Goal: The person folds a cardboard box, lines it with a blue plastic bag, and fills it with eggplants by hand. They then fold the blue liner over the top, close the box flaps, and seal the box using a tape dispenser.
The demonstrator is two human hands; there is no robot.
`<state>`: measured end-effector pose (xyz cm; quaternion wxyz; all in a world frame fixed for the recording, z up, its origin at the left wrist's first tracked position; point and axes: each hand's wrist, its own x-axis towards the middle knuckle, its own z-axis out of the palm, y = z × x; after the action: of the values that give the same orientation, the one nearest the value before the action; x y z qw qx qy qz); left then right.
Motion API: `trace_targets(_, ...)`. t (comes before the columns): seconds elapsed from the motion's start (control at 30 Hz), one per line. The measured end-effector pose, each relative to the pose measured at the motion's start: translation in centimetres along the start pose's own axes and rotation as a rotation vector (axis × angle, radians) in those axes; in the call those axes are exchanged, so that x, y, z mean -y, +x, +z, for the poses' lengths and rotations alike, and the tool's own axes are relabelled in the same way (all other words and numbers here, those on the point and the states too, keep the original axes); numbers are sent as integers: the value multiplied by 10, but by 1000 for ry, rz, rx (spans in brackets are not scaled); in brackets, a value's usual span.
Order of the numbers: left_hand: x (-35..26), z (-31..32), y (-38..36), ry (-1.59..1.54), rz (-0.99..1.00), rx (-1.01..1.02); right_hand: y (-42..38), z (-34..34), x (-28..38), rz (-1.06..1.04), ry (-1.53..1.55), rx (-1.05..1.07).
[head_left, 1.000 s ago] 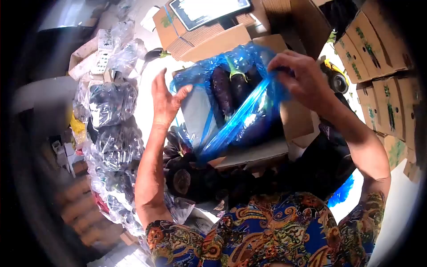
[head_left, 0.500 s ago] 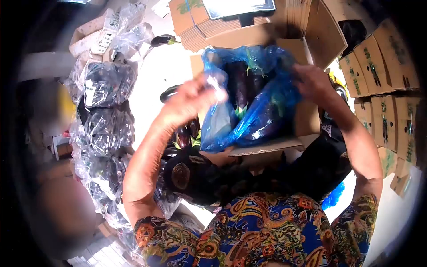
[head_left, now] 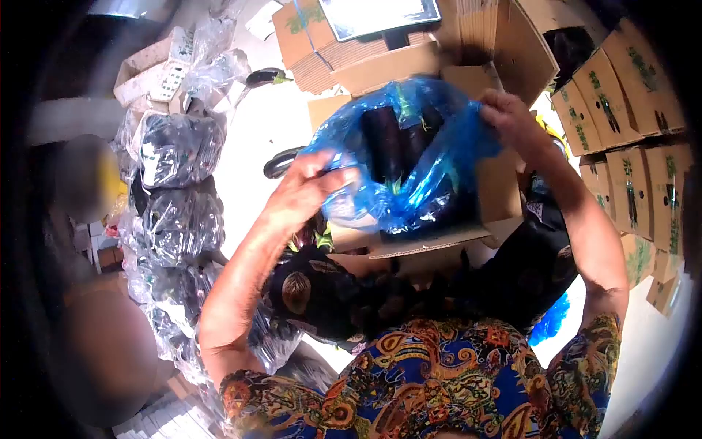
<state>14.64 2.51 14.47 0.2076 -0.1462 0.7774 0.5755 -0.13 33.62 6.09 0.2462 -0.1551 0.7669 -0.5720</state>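
Observation:
Between my legs stands an open cardboard box (head_left: 503, 192) with a blue plastic bag (head_left: 431, 196) inside it. Dark purple eggplants (head_left: 385, 143) with green caps lie in the bag and show through its open mouth. My left hand (head_left: 303, 186) grips the bag's left rim, thumb and fingers closed on the film. At the upper right, my right hand (head_left: 510, 121) pinches the opposite rim in curled fingers. The bag is stretched between both hands. A few loose eggplants lie beside the box at lower left, partly hidden by my left forearm.
Stacked clear-wrapped bundles (head_left: 183, 150) line the left side. Single eggplants lie on the white floor, one (head_left: 267, 77) near the top. Flattened cartons (head_left: 311, 47) carry a flat screen-like panel (head_left: 376, 16) behind the box. Printed cartons (head_left: 632, 190) are piled at right. Blurred shapes fill the far left.
Both hands have drawn the bag's rim outward, so its mouth is wider and rounder. My left hand has moved slightly down and left; my right hand has risen slightly.

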Motion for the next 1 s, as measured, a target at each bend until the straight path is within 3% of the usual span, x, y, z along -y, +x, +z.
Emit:
trace_targets(0.03, 6, 12, 15, -21, 48, -5, 0, 2, 14, 138, 350, 33)
trace_targets(0.07, -1, 27, 26, -71, 80, 98, -1, 6, 27, 13, 499, -103)
trace_targets(0.1, -7, 44, 35, -123, 112, 201, -3, 5, 33, -115, 379, -196)
trace_targets(0.17, -12, 82, 47, 21, 75, -61, -5, -1, 42, -374, 123, -380)
trace_targets(0.2, -13, 84, 60, -8, 209, 88, -9, -8, 39, -203, 136, -197)
trace_targets(0.3, 0, 83, 93, -196, 93, -6, -31, 2, 31, 161, -200, 261)
trace_targets(0.33, 4, 85, 99, -216, 117, -6, -33, 20, 4, -76, -372, 132)
trace_targets(0.4, 21, 95, 111, -1, 329, 74, -22, 53, -36, -315, -433, -42)
trace_targets(0.43, 24, 101, 113, 107, 436, 114, -12, 70, -35, -319, -328, -83)
trace_targets(0.47, 15, 106, 108, 233, 354, 149, -5, 79, -34, -324, -224, -124)
trace_targets(0.57, -14, 95, 100, 745, 724, -27, 21, 65, -37, 29, 130, 333)
trace_targets(0.7, -47, 62, 85, 972, 980, -266, 10, 68, -17, -58, 333, 208)
trace_targets(0.73, -40, 52, 92, 1098, 989, -244, 7, 64, -12, -44, 262, 158)
trace_targets(0.8, -12, 32, 121, 1346, 994, -202, 11, 63, -18, 24, 229, 135)
trace_targets(0.93, 25, 15, 153, 1462, 549, -175, 13, 50, 2, 93, 34, 88)
trace_targets(1.0, 22, 10, 150, 1340, 238, -112, 14, 37, 4, 20, 23, -115)
